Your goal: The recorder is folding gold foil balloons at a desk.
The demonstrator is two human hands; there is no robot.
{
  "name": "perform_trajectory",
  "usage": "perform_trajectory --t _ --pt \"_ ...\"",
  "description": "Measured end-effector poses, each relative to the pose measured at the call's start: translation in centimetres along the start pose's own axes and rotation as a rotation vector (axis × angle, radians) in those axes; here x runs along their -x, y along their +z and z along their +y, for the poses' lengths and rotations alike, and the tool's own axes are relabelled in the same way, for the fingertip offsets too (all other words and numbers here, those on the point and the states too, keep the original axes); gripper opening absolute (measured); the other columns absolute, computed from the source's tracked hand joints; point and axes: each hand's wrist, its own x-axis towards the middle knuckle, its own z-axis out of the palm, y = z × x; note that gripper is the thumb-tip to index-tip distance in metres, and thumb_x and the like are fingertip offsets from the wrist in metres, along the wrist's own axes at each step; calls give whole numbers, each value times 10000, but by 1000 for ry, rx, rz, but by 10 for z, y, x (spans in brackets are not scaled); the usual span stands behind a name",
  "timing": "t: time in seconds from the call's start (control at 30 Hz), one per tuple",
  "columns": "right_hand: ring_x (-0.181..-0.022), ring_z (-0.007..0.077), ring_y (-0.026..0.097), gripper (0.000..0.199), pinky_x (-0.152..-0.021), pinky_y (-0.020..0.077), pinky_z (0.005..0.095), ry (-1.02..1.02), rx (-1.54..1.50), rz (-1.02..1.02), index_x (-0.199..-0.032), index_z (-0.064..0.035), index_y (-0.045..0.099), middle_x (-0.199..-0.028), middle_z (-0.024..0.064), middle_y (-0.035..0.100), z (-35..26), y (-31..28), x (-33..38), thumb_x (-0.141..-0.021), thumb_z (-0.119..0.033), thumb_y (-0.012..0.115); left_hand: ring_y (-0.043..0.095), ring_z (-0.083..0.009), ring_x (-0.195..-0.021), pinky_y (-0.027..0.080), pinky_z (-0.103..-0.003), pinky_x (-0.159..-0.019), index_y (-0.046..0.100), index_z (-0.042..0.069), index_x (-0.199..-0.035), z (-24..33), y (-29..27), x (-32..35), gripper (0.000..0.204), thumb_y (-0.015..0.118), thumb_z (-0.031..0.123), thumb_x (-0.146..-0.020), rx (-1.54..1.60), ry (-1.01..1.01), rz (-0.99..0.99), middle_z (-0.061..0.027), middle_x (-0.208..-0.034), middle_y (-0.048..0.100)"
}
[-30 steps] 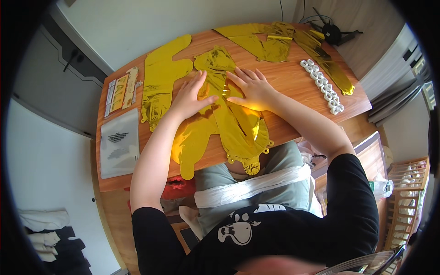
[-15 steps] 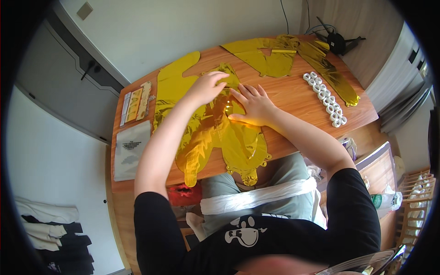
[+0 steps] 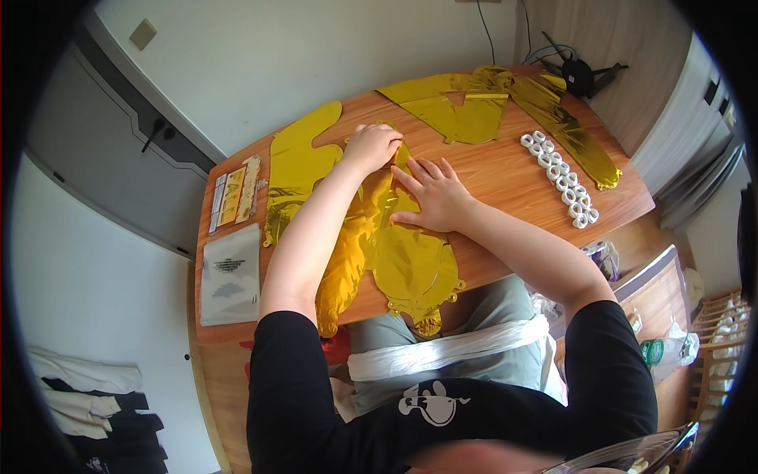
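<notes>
A flat gold foil balloon (image 3: 414,257) lies in front of me, its tabbed lower end reaching over the near table edge. At its far part, my left hand (image 3: 374,148) is closed with the fingers curled down on the foil; the fingertips are partly hidden. Close beside it, my right hand (image 3: 436,193) lies with spread fingers, pressing on the balloon's right side. Left of these, a second gold foil piece (image 3: 304,162) rests partly under my left forearm. Between the two, a crinkled foil strip bulges up.
More gold foil (image 3: 450,107) lies along the far edge, with a long foil strip (image 3: 580,138) at right. Several small white ribbon rolls (image 3: 562,178) stand in rows. A clear plastic bag (image 3: 230,276) and a printed card (image 3: 229,197) are at left. A black router (image 3: 579,77) sits behind.
My left hand has closed on the foil and moved slightly right, pulling the foil's left part over toward the middle. My right hand stays spread, nearly in place.
</notes>
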Motion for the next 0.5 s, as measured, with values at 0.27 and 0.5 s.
perform_trajectory --t 0.27,0.5 --pt "-1545 387 269 1003 -1250 167 602 8 7 -33 -1654 -196 238 -1654 225 315 1 -2 1 -908 -840 426 700 -240 -1046 428 -465 -1046 796 129 -1066 14 0 0 394 707 481 -915 65 -92 11 -52 -1109 766" --pt "-1542 387 276 1008 -1249 171 600 3 15 -21 -1655 -199 228 -1644 234 327 -1 0 -1 -905 -842 431 666 -231 -1129 168 -557 -1257 786 167 -1116 17 8 7 427 759 513 -867 -77 -119 197 9 -1113 756"
